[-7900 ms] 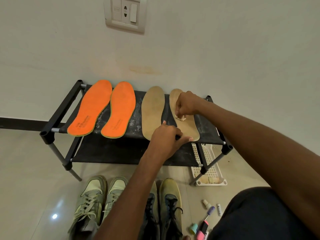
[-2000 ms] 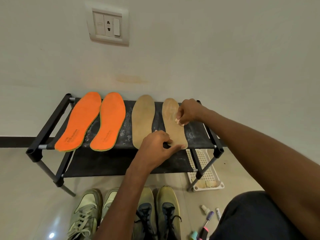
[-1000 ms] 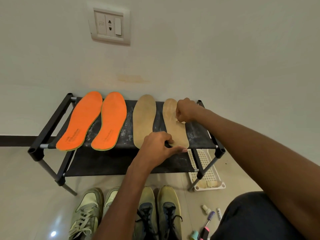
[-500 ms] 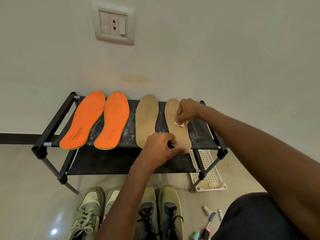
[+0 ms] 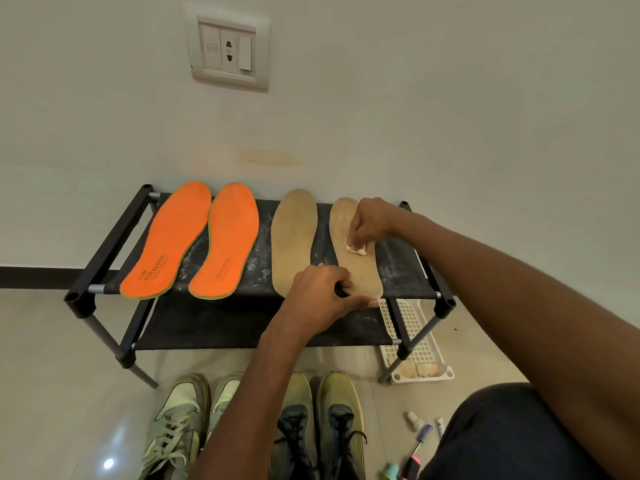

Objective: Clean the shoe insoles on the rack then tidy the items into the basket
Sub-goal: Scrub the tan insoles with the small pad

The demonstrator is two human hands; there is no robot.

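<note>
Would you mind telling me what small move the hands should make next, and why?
Probably the right hand should draw the small wipe down the rightmost tan insole toward its heel, pinned by the left hand; that stretch lies unwiped below the wipe.

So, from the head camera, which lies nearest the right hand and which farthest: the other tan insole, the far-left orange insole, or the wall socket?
1. Tan insole, just left of the right hand on the rack.
2. Far-left orange insole, at the rack's left end.
3. Wall socket, high on the wall.
</note>
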